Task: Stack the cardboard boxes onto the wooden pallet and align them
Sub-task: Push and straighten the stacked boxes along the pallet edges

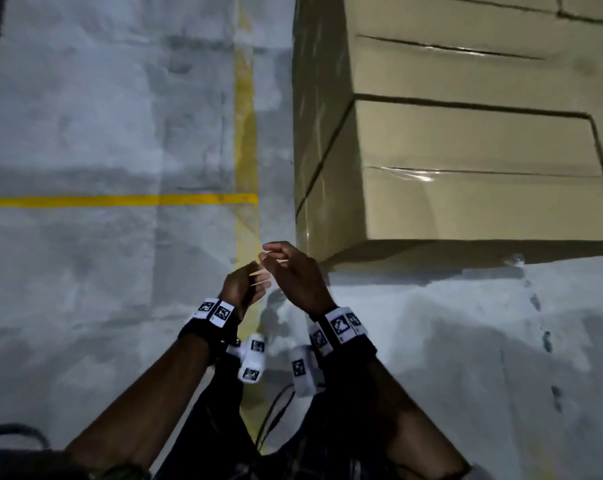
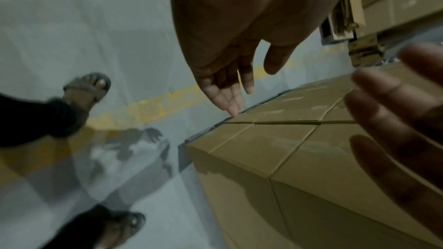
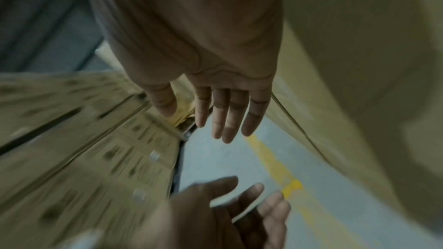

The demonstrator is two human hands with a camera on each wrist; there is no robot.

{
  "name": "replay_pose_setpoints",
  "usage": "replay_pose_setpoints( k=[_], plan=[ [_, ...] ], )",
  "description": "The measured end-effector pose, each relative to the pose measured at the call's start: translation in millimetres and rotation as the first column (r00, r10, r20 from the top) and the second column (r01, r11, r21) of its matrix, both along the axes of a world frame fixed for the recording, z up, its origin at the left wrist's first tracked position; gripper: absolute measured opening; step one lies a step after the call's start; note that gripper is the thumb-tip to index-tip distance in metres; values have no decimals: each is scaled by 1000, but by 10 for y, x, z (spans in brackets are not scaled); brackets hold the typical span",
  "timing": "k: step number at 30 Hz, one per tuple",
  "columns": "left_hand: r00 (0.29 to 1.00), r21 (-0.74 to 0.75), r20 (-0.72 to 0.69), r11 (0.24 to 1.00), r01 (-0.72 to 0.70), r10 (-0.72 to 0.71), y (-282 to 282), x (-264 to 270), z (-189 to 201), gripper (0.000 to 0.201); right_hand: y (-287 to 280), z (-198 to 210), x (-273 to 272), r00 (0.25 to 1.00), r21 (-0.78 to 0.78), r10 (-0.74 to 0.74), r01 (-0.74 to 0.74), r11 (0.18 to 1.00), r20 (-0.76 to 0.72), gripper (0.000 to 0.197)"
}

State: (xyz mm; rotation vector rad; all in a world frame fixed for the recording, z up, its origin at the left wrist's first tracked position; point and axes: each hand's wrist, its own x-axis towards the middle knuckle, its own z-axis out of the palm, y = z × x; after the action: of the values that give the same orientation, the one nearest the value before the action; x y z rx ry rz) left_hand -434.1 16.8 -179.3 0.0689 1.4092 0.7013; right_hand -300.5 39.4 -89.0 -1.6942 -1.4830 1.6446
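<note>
Stacked boxes (image 1: 466,133) fill the right side; yellow floor lines (image 1: 246,133) border bare floor leftward. Left hand (image 1: 241,285) and right hand (image 1: 293,275) hover close together, fingers loose, empty.

Both hands hover empty and close together over the grey floor (image 1: 85,289), the left hand (image 1: 242,287) loosely curled beside the right hand (image 1: 293,275). The stacked cardboard boxes (image 1: 466,140) rise just beyond the right hand. Yellow floor lines (image 1: 120,200) cross beyond the left.
</note>
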Motion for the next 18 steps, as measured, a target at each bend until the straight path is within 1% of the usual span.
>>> replay_pose_setpoints(
  k=[2, 4, 5, 6, 7, 8, 10, 11, 12, 14, 16, 18],
  plan=[
    [999, -51, -26, 998, 27, -29, -12, -430, -87, 27, 113, -179, -294, 986, -122, -143, 132, 984, -81, 38],
    [997, -80, -48, 995, 55, -59, 17, -819, -147, 28, 238, -299, -505, 934, -319, -311, 245, 916, -175, 40],
    [996, -91, -44, 993, 70, -75, 59, -1000, -143, 27, 293, -349, -596, 910, -374, -372, 285, 882, -184, 41],
    [995, -95, -38, 992, 84, -88, 112, -1147, -127, 26, 330, -424, -655, 890, -386, -424, 337, 859, -168, 46],
    [994, -88, -36, 991, 103, -107, 196, -1272, -113, 26, 373, -477, -704, 876, -345, -462, 395, 851, -137, 53],
    [991, -73, -38, 990, 122, -125, 305, -1375, -79, 26, 408, -567, -732, 888, -267, -455, 423, 866, -70, 53],
    [984, -46, -60, 985, 168, -170, 565, -1517, -27, 25, 467, -708, -745, 936, -124, -342, 350, 928, 80, 33],
    [978, -26, -77, 981, 193, -194, 723, -1565, 6, 23, 521, -746, -754, 947, -95, -287, 302, 949, 146, 24],
    [971, -5, -96, 976, 218, -218, 886, -1612, 48, 21, 596, -770, -762, 949, -96, -257, 278, 956, 185, 22],
    [957, 34, -134, 964, 264, -258, 1191, -1714, 89, 17, 739, -857, -765, 948, -138, -235, 267, 954, 215, 28],
    [947, 69, -154, 953, 295, -282, 1531, -1840, 129, 19, 921, -956, -813, 944, -174, -194, 245, 954, 267, 34],
    [931, 78, -149, 935, 346, -332, 1908, -1988, 133, 18, 1164, -1042, -891, 931, -225, -220, 290, 930, 291, 36]
  ],
)
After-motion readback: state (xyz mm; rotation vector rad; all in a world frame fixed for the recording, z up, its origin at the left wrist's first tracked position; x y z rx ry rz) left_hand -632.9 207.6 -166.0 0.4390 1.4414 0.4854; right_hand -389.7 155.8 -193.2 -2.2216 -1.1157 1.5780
